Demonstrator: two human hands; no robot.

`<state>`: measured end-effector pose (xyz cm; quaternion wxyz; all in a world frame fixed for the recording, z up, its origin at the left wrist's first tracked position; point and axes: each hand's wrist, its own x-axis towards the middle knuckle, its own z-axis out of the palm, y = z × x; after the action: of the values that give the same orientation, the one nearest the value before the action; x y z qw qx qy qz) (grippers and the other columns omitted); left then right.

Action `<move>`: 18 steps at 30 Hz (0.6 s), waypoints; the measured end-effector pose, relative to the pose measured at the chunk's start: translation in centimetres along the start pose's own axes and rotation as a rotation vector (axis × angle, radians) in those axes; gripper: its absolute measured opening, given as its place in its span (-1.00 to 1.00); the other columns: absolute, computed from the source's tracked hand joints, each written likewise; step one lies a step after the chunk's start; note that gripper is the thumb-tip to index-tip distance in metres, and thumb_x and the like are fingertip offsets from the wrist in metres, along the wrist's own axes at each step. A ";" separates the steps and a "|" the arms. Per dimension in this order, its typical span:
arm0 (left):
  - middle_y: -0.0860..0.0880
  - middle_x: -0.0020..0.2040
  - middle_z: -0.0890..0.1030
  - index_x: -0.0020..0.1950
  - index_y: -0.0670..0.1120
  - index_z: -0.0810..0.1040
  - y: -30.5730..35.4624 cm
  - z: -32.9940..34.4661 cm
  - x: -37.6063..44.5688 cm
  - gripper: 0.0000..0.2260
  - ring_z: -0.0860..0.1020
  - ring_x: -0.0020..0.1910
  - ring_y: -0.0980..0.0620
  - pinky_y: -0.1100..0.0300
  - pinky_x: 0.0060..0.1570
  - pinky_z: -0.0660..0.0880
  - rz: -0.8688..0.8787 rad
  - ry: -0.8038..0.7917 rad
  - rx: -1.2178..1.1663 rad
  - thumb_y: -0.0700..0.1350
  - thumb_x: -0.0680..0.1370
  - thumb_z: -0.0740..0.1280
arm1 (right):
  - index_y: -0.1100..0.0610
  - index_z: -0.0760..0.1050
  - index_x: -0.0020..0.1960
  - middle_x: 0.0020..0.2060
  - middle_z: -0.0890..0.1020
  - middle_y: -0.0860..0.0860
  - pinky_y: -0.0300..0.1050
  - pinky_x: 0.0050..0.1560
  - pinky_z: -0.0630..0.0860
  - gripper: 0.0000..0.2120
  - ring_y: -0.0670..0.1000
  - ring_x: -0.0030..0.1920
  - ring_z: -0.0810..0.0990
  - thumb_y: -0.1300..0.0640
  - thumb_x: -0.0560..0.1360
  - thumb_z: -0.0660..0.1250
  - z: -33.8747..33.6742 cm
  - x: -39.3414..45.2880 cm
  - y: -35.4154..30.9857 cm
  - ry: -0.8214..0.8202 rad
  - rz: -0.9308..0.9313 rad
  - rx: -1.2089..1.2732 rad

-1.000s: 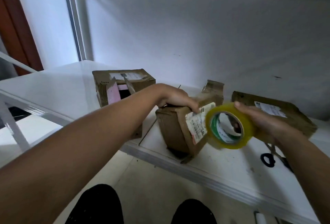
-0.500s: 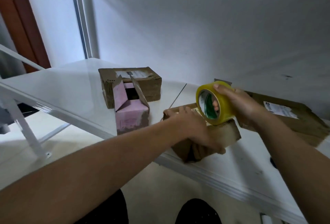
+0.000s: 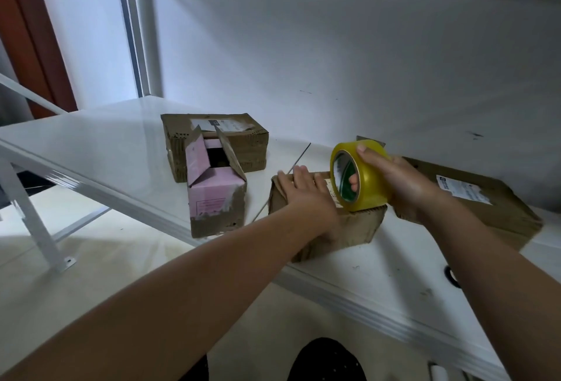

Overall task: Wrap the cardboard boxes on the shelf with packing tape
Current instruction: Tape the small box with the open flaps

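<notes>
**Four boxes on the shelf, tape roll on the front one**

Four cardboard boxes sit on the white shelf (image 3: 100, 143). We hold the small brown box (image 3: 349, 225) at the front lip of the shelf; its near corner sits right at the edge. Our left hand (image 3: 303, 195) lies flat on its top, fingers straight and spread, pressing down, not curled round anything. Our right hand (image 3: 403, 183) grips the yellow tape roll (image 3: 364, 180), fingers through the core and thumb over the outer rim. Roll stands on edge, touching the box's top right end. We cannot tell whether tape is stuck down yet.

Left of it, apart by a narrow gap, the pink box (image 3: 215, 198) stands with flaps open, also close to the front edge. Behind it, touching or nearly so, a closed brown box (image 3: 218, 134) with a label. On the right, the flat brown box (image 3: 473, 198) with a white label lies just behind our right hand, angled.

Open room: bare shelf far left of the boxes, a strip along the back wall, and front right near a dark ring-shaped item (image 3: 452, 274), partly hidden by our forearm. A seam (image 3: 300, 155) in the shelf surface runs between the pink box and ours.
</notes>
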<state>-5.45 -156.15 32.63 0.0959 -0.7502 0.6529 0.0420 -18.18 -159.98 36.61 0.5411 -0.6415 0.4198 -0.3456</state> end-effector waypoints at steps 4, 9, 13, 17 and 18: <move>-0.33 0.52 -0.05 0.55 -0.21 -0.19 -0.1 -0.5 1.1 0.00 -0.09 0.50 -0.33 -0.39 0.34 -0.22 0.022 0.027 0.067 0.22 0.41 0.36 | 0.10 0.57 -0.11 -0.30 0.71 0.02 -0.26 -0.34 0.59 -0.69 -0.04 -0.30 0.69 -0.15 0.49 0.29 -0.1 0.2 0.1 -0.007 0.025 -0.002; -0.31 0.43 0.11 0.52 -0.19 -0.07 0.1 -1.1 1.9 -0.02 0.07 0.44 -0.32 -0.38 0.36 -0.08 0.006 -0.010 0.056 0.19 0.36 0.42 | 0.19 0.58 -0.12 -0.38 0.68 0.07 -0.23 -0.39 0.57 -0.64 -0.03 -0.40 0.65 -0.13 0.50 0.30 0.2 0.7 -0.7 0.015 0.055 -0.046; -0.27 0.39 0.12 0.51 -0.17 -0.08 0.3 -0.5 2.0 -0.05 0.10 0.40 -0.29 -0.37 0.31 0.10 -0.012 0.001 0.038 0.19 0.37 0.41 | 0.17 0.58 -0.10 -0.37 0.68 0.06 -0.17 -0.32 0.59 -0.61 -0.01 -0.39 0.65 -0.17 0.49 0.30 -0.4 1.0 -1.3 0.021 0.122 -0.132; -0.26 0.38 0.14 0.50 -0.18 -0.06 0.3 -0.5 1.9 -0.04 0.12 0.38 -0.27 -0.34 0.28 0.18 -0.023 0.022 0.043 0.19 0.36 0.42 | 0.12 0.57 -0.07 -0.37 0.69 0.06 -0.12 -0.40 0.58 -0.59 0.05 -0.39 0.67 -0.23 0.38 0.32 -1.5 0.3 -3.0 -0.079 0.247 -0.251; -0.25 0.37 0.14 0.50 -0.19 -0.05 0.4 -0.4 1.9 -0.04 0.13 0.37 -0.26 -0.33 0.27 0.20 -0.030 0.028 0.041 0.19 0.36 0.43 | 0.12 0.56 -0.05 -0.37 0.69 0.06 -0.13 -0.45 0.57 -0.54 0.06 -0.40 0.67 -0.25 0.30 0.34 -1.9 0.0 -3.4 -0.107 0.291 -0.285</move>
<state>-5.56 -158.18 32.66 0.1026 -0.7582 0.6436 0.0169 -19.37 -160.51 40.27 0.5107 -0.6615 0.5234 -0.1663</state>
